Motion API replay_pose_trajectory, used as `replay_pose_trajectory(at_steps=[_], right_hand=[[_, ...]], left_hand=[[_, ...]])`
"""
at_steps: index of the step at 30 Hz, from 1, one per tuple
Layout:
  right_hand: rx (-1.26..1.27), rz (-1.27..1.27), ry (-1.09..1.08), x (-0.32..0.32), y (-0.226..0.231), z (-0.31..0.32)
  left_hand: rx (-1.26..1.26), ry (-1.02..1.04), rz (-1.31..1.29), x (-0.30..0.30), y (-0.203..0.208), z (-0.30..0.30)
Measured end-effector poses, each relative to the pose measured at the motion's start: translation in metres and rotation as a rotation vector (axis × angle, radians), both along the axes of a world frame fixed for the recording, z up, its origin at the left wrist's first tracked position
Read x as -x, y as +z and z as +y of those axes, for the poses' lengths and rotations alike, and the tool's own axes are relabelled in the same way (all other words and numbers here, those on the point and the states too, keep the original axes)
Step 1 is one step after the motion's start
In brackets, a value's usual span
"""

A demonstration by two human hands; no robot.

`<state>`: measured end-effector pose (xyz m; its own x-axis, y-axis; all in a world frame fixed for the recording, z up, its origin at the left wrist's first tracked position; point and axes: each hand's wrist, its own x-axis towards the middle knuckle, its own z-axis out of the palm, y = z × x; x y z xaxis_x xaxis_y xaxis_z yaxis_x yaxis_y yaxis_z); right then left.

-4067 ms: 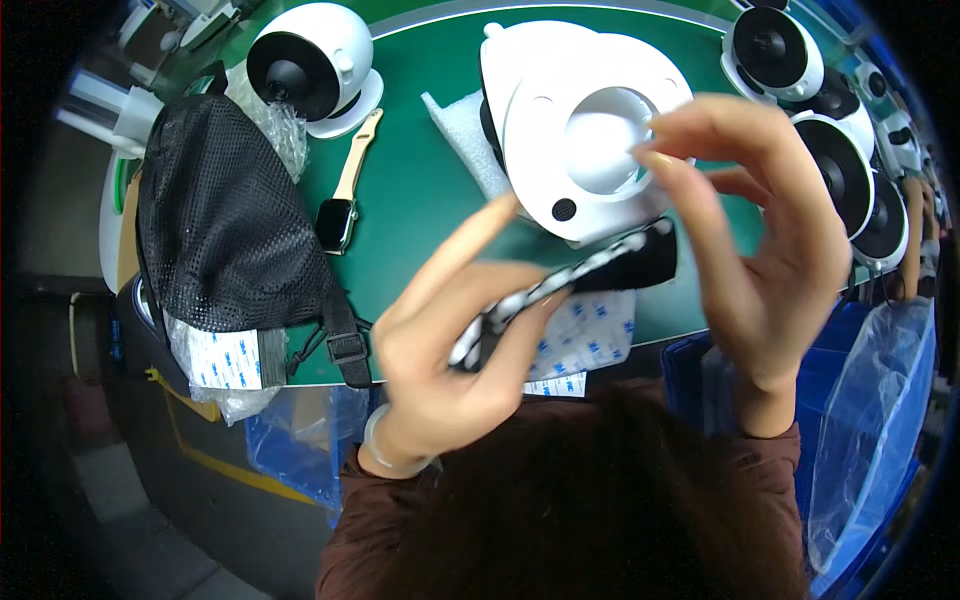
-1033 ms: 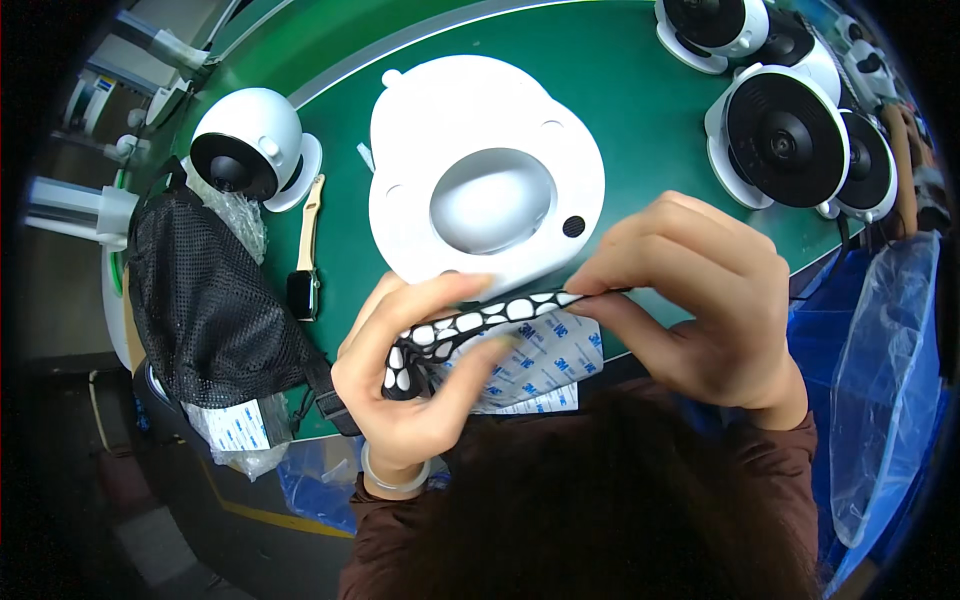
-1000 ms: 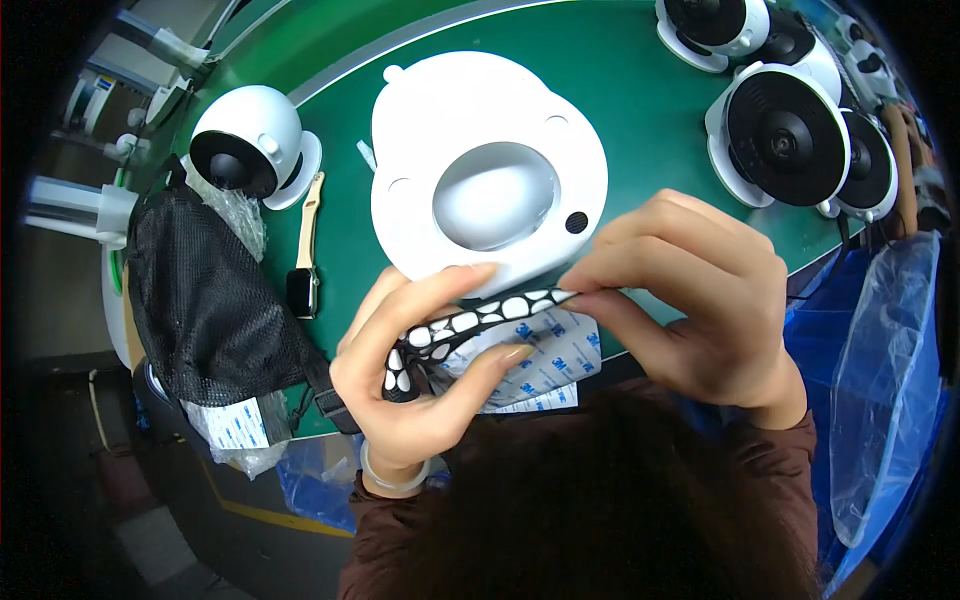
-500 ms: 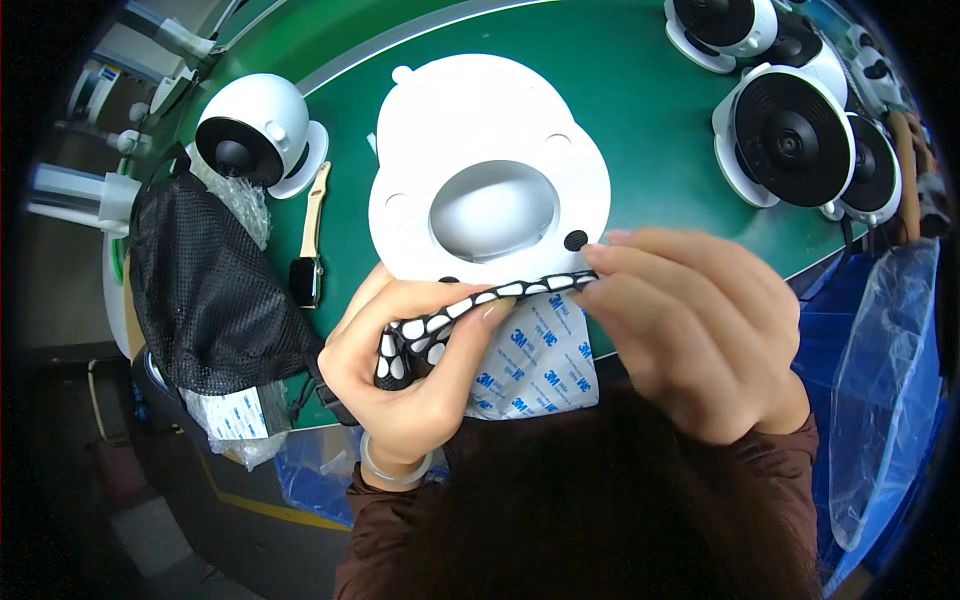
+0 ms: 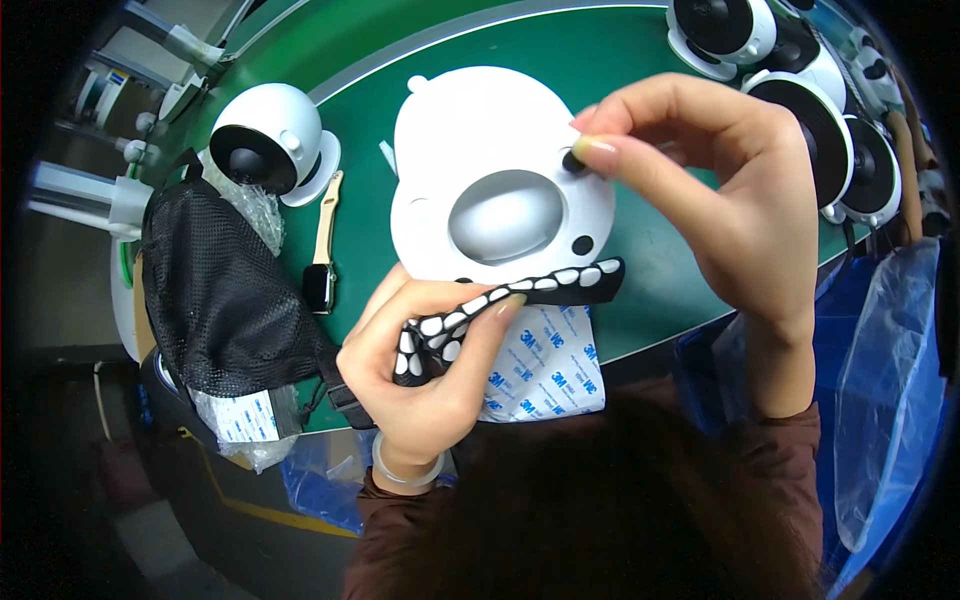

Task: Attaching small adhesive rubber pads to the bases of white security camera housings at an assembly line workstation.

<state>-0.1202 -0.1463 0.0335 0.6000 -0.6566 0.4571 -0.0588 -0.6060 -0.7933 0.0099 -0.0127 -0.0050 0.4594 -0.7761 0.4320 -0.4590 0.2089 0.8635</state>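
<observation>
A white rounded plastic base [image 5: 480, 115] with an oval opening lies on the green table. My right hand [image 5: 730, 180] pinches a small black round pad [image 5: 572, 161] between thumb and forefinger, at the base's right edge by a shallow recess. Another black pad [image 5: 582, 245] sits on the base lower down. My left hand [image 5: 425, 365] is closed around a folded black strip with white oval cut-outs [image 5: 570, 280], just below the base. Beneath the strip hangs a sheet of white backing paper with blue print [image 5: 545, 370].
To the left stand a white round device with a black front [image 5: 265, 140], a smartwatch with a beige band [image 5: 325, 240] and a black mesh bag [image 5: 220, 290]. Several similar white-and-black devices [image 5: 725, 25] crowd the far right. Blue plastic bags [image 5: 880, 400] hang past the right table edge.
My right hand has moved from the strip's end up to the base's upper right, a black pad between its fingers. The strip's free end now shows. My left hand keeps its hold.
</observation>
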Motion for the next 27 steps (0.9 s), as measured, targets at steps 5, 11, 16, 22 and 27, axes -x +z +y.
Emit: replay_pose_trajectory(at_steps=[5, 11, 16, 22, 27], right_hand=[[0.028, 0.002, -0.037, -0.003, 0.001, 0.004], [0.026, 0.015, -0.063, -0.005, 0.0, 0.006], [0.104, 0.077, -0.084, -0.004, -0.001, 0.004], [0.166, 0.129, -0.112, -0.005, 0.008, 0.012], [0.035, 0.066, 0.016, 0.0, 0.007, 0.003]], left_hand=[[0.012, -0.002, 0.031, 0.0, -0.002, -0.001], [0.034, -0.024, 0.014, -0.003, -0.003, -0.001], [0.025, -0.029, 0.008, -0.002, -0.001, -0.002], [0.055, -0.045, -0.045, -0.004, -0.003, -0.004], [0.033, -0.038, 0.005, -0.002, -0.003, -0.002]])
